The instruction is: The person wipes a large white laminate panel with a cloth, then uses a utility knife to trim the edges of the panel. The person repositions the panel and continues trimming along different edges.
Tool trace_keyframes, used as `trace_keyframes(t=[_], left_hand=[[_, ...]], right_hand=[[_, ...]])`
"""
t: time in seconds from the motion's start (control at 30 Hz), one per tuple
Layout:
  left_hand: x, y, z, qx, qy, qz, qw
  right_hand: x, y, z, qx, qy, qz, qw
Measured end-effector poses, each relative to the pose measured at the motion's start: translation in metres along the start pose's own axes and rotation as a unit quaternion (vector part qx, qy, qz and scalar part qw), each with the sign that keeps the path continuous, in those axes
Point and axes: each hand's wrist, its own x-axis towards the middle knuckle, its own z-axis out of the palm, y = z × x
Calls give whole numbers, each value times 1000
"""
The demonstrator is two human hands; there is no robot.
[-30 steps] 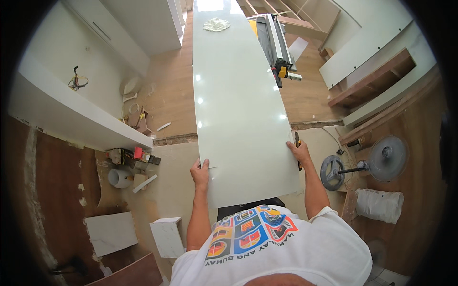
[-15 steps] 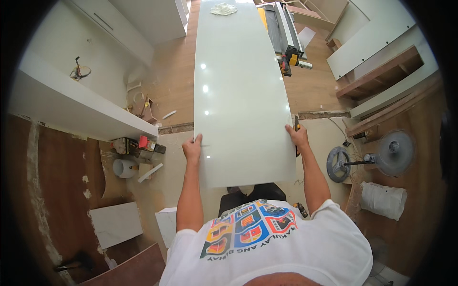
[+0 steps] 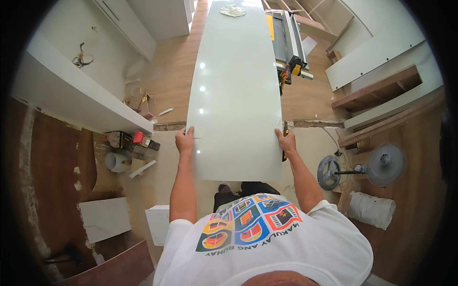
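Observation:
A long, pale glossy panel (image 3: 238, 100) stretches away from me at waist height. My left hand (image 3: 185, 141) grips its left edge near the close end, thumb on top and fingers beneath. On the opposite edge my right hand (image 3: 287, 142) holds it the same way. A black and yellow tool (image 3: 285, 129) shows beside the right hand; whether that hand also holds it, I cannot tell. At the panel's far end lies a crumpled whitish cloth or sheet (image 3: 232, 10). What supports the panel underneath is hidden.
A yellow and black table saw (image 3: 288, 43) stands right of the panel's far part. A grey pedestal fan (image 3: 385, 159) and a white sack (image 3: 372, 209) are at right. Boxes (image 3: 119, 139), a white bucket (image 3: 117, 162) and a marbled board (image 3: 106, 218) lie left. A white counter (image 3: 90, 90) runs along the left.
The panel's near end and both hands have shifted slightly left in view, with the grip kept. The surroundings have also shifted, as my viewpoint moved a little.

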Motion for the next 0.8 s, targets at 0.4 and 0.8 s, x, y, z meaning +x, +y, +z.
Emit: trace_keyframes(t=[0.4, 0.8], left_hand=[[-45, -3, -39, 61, -3, -44, 997], [-42, -2, -32, -256, -100, -239, 931]], right_hand=[[4, -106, -21, 44, -120, 46, 991], [-66, -227, 123, -292, -488, -299, 767]])
